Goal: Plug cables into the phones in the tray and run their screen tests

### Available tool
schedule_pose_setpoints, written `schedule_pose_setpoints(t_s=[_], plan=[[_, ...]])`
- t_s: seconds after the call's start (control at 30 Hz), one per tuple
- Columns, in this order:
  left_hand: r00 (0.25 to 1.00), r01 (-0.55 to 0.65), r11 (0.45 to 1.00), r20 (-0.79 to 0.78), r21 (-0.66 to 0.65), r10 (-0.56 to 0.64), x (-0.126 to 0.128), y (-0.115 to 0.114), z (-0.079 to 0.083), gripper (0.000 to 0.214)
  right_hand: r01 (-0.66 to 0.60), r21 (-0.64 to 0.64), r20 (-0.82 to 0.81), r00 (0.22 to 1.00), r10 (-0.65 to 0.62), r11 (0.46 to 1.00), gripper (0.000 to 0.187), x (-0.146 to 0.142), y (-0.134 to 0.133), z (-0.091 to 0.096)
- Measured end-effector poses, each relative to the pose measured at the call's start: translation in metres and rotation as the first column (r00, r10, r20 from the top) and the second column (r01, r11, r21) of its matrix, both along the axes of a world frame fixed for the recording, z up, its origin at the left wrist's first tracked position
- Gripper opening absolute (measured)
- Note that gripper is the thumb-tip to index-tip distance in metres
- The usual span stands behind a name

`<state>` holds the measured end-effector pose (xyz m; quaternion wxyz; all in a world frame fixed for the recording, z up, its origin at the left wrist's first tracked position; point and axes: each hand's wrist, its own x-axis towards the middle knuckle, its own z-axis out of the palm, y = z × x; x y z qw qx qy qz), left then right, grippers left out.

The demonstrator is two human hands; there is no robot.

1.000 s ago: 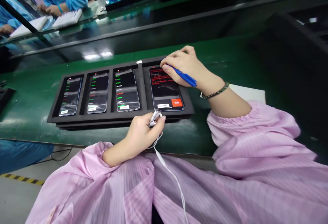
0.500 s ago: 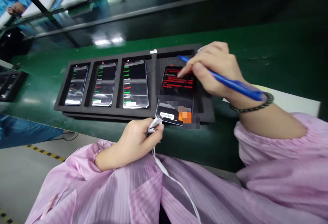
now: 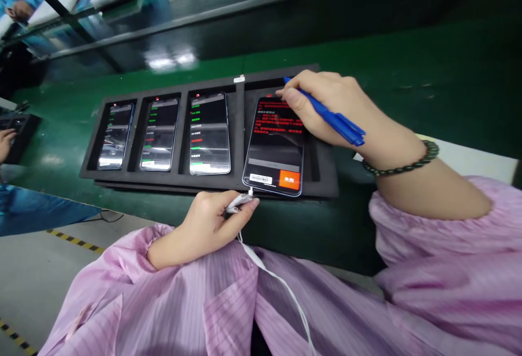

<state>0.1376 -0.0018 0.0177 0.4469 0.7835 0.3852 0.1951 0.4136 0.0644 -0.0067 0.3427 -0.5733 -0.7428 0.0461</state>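
Note:
My left hand (image 3: 220, 217) is closed on the plug end of a white cable (image 3: 281, 282), its tip at the bottom edge of the rightmost smartphone (image 3: 273, 152). That phone lies slightly tilted in the right part of a black foam tray (image 3: 212, 181), with red text, an orange button and a barcode sticker on its face. A blue pen (image 3: 332, 117) is gripped in my right hand (image 3: 326, 100), which hovers at the phone's top edge. Three more smartphones, the nearest one (image 3: 210, 136) among them, sit in separate tray slots to the left, showing green, white and red lines.
The tray stands on a green tabletop (image 3: 408, 84). White paper (image 3: 477, 157) lies under my right forearm. Another dark tray (image 3: 26, 141) is at the far left, with a co-worker's hand (image 3: 6, 141) on it. Across the bench, co-workers' hands (image 3: 20, 11) are beside white foam blocks (image 3: 61, 2).
My right hand has drawn back from the red text to the phone's top edge, and the pen has swung with it. A co-worker's hand has appeared at the far left. The view has shifted slightly.

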Motion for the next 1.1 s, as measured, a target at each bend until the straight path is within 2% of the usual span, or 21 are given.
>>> schedule_pose_setpoints(t_s=[0.07, 0.13, 0.2, 0.3, 0.37, 0.47, 0.67, 0.77, 0.83, 0.87, 0.9, 0.93, 1.0, 1.03, 1.07, 1.1], plan=[[0.999, 0.015, 0.988, 0.037, -0.151, -0.009, 0.003, 0.0, 0.0, 0.034, 0.022, -0.037, -0.009, 1.0, -0.022, 0.999, 0.057, -0.005, -0.002, 0.002], [0.996, 0.005, 0.94, 0.085, -0.34, 0.026, 0.007, 0.0, 0.0, 0.034, 0.03, -0.06, -0.003, 1.0, -0.03, 0.998, 0.056, -0.007, -0.006, 0.005], [0.989, 0.011, 0.839, 0.131, -0.544, 0.073, 0.01, -0.001, -0.001, 0.04, 0.03, -0.076, -0.029, 0.999, -0.032, 0.997, 0.051, -0.008, -0.009, 0.006], [0.969, 0.028, 0.637, 0.177, -0.77, 0.172, 0.015, -0.005, -0.004, 0.051, 0.009, -0.076, -0.096, 0.995, -0.017, 0.997, 0.045, -0.006, -0.01, 0.004], [0.95, 0.013, 0.551, 0.183, -0.835, 0.255, 0.018, -0.008, -0.006, 0.055, -0.015, -0.049, -0.128, 0.992, 0.009, 0.999, 0.045, -0.005, -0.01, 0.002], [0.927, -0.007, 0.479, 0.175, -0.878, 0.333, 0.021, -0.013, -0.008, 0.056, -0.067, -0.009, -0.175, 0.982, 0.065, 0.998, 0.046, -0.004, -0.009, -0.001], [0.912, 0.026, 0.389, 0.181, -0.921, 0.367, 0.022, -0.015, -0.006, 0.055, -0.098, 0.06, -0.18, 0.978, 0.107, 0.993, 0.046, -0.002, -0.007, -0.004], [0.91, 0.05, 0.37, 0.196, -0.928, 0.367, 0.022, -0.011, -0.008, 0.052, -0.087, 0.049, -0.159, 0.983, 0.094, 0.995, 0.048, 0.001, -0.005, -0.006], [0.923, 0.093, 0.381, 0.224, -0.92, 0.314, 0.02, -0.007, -0.011, 0.052, -0.074, 0.018, -0.136, 0.988, 0.075, 0.997, 0.048, 0.002, -0.004, -0.005], [0.932, 0.119, 0.405, 0.243, -0.906, 0.269, 0.018, -0.005, -0.012, 0.052, -0.07, -0.001, -0.129, 0.989, 0.069, 0.998, 0.048, 0.003, -0.004, -0.005], [0.942, 0.14, 0.452, 0.259, -0.881, 0.212, 0.016, -0.003, -0.013, 0.051, -0.072, -0.019, -0.133, 0.989, 0.069, 0.997, 0.048, 0.003, -0.004, -0.003], [0.952, 0.151, 0.524, 0.265, -0.838, 0.149, 0.012, -0.001, -0.013, 0.05, -0.079, -0.031, -0.15, 0.986, 0.074, 0.996, 0.049, 0.003, -0.004, -0.002], [0.969, 0.114, 0.739, 0.238, -0.664, 0.064, 0.0, -0.001, -0.009, 0.042, -0.083, -0.029, -0.221, 0.973, 0.075, 0.996, 0.049, 0.002, -0.005, 0.0], [0.975, 0.075, 0.852, 0.218, -0.518, 0.047, -0.007, -0.001, -0.005, 0.036, -0.076, -0.01, -0.269, 0.961, 0.071, 0.997, 0.05, 0.002, -0.004, 0.0], [0.979, 0.046, 0.936, 0.203, -0.348, 0.028, -0.015, -0.003, 0.0, 0.03, -0.062, 0.029, -0.325, 0.943, 0.068, 0.998, 0.05, 0.002, -0.004, -0.001], [0.98, 0.042, 0.982, 0.2, -0.184, -0.005, -0.024, -0.004, 0.006, 0.025, -0.035, 0.084, -0.385, 0.921, 0.065, 0.996, 0.05, 0.002, -0.002, -0.003]])
